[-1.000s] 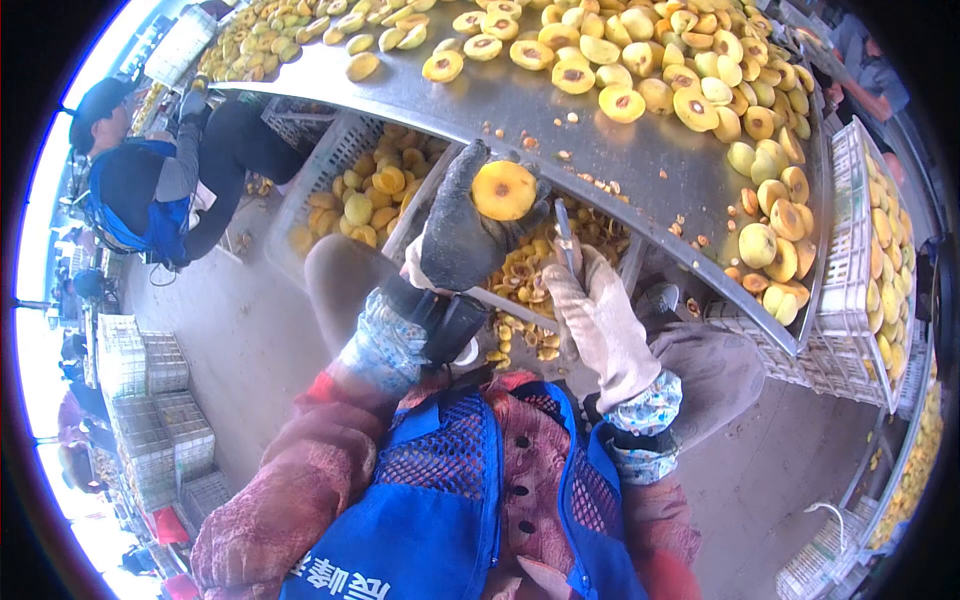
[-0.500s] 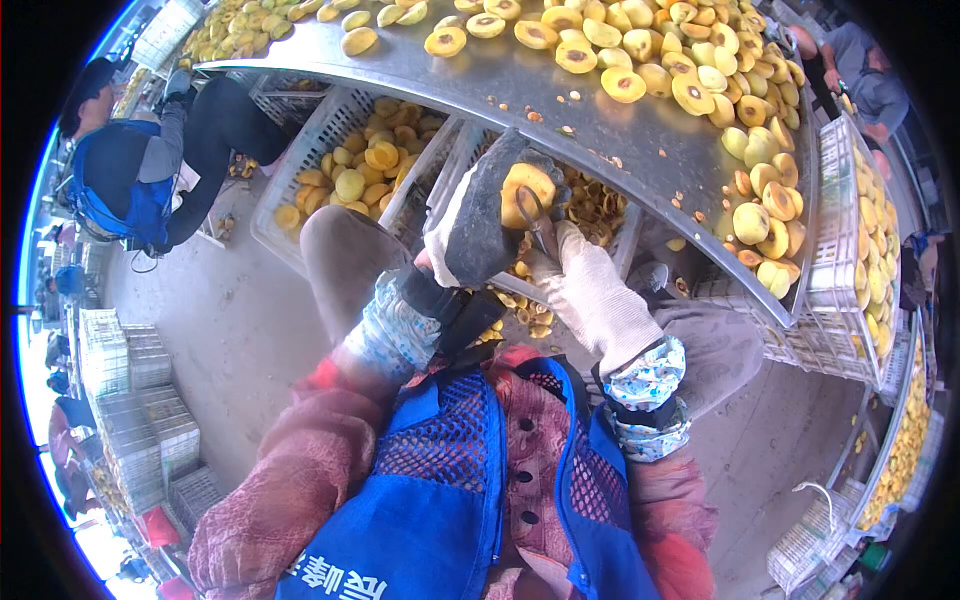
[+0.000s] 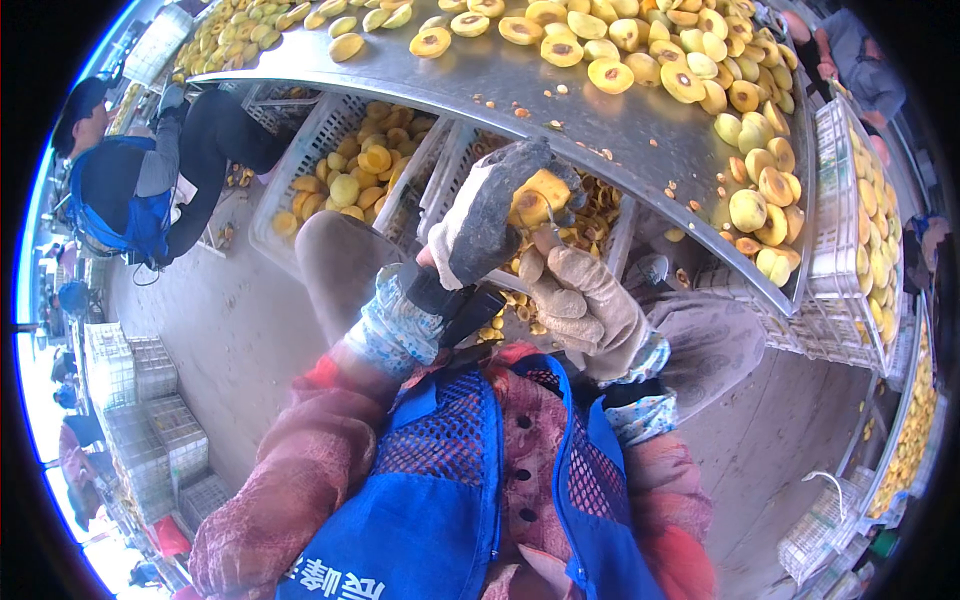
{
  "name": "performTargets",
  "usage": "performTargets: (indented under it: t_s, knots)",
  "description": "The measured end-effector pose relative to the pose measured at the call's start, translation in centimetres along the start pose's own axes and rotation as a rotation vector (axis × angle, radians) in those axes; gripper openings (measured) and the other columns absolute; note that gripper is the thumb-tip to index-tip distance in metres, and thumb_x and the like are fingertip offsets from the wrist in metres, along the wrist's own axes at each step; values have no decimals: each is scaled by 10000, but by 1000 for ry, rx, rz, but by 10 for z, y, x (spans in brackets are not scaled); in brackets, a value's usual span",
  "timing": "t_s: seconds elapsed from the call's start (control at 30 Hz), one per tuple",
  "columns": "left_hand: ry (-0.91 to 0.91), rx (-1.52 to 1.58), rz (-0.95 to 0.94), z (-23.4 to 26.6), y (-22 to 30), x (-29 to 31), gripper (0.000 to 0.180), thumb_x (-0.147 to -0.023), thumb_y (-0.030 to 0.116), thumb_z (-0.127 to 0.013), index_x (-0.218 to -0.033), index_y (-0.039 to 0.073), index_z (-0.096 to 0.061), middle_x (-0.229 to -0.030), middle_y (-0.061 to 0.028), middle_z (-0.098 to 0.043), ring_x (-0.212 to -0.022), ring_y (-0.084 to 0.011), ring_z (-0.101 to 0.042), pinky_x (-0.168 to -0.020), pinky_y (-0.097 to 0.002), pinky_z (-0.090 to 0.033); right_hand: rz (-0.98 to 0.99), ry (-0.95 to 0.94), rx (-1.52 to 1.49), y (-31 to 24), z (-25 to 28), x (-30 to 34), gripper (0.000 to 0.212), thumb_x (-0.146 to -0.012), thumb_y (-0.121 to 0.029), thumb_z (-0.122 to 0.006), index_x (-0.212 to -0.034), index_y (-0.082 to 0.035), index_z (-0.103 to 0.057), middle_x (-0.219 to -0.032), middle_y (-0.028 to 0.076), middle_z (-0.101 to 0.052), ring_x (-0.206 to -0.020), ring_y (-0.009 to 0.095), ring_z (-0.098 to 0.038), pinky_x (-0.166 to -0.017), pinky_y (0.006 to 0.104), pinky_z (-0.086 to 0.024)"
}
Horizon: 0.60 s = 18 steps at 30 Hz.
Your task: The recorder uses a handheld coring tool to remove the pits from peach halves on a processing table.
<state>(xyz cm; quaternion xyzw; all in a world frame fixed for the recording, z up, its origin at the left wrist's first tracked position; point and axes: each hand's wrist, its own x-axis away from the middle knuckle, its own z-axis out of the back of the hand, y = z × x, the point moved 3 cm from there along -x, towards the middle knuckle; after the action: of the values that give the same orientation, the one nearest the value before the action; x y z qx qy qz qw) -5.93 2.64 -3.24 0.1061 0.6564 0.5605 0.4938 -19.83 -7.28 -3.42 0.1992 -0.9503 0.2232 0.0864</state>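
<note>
Yellow fruit (image 3: 544, 187): held up in the left hand, just beyond the right hand's fingers, above a crate (image 3: 622, 245) of scraps.
Left hand (image 3: 490, 215): dark-and-white glove, pinching the fruit between thumb and fingers.
Right hand (image 3: 588, 308): pale glove, fingers curled around a thin tool (image 3: 549, 212), mostly hidden, its tip at the fruit.
Metal table (image 3: 640, 150): beyond both hands, bearing many fruit halves (image 3: 683, 82).

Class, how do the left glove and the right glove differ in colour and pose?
The left glove is dark grey and whitish; the right glove is beige.
The left glove holds a yellow fruit piece; the right glove, fingers curled, is just below it.
Both are being worn.
</note>
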Motion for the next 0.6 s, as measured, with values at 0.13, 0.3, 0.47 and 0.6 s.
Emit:
performTargets:
  t_s: [0.13,0.3,0.47,0.6]
  knots:
    - [11,-277,-63,-3,-4,-11,656,-706,10,-726,-1303,-48,-461,-1107,-200,-625,-1031,-351,-613,-933,-414,-465,156,-128,-320,5,2,-7,252,-965,-204,-560,-1161,-47,-580,-934,75,-623,-477,40,-430,-329,155,-341]
    - [304,-56,406,21,-24,-22,346,-816,58,-620,-1151,-26,-599,-973,-161,-635,-876,-283,-632,-809,-318,-502,227,223,-28,-15,1,0,316,-971,-323,-542,-1037,-17,-582,-579,-45,-421,-413,40,-357,-352,189,-279]
    - [349,-312,509,108,10,-39,239,-930,106,-582,-1123,-25,-633,-1039,-70,-666,-920,-161,-625,-850,-287,-503,285,440,619,-24,38,-2,362,-956,-387,-544,-995,-27,-550,-540,-28,-420,-362,87,-344,-335,237,-252]
    - [207,24,889,246,-11,-20,201,-933,63,-552,-1091,-8,-655,-1029,-87,-688,-900,-120,-635,-832,-277,-522,251,484,530,-32,32,5,276,-955,-295,-554,-1019,-27,-560,-582,-32,-457,-387,77,-379,-358,231,-301]
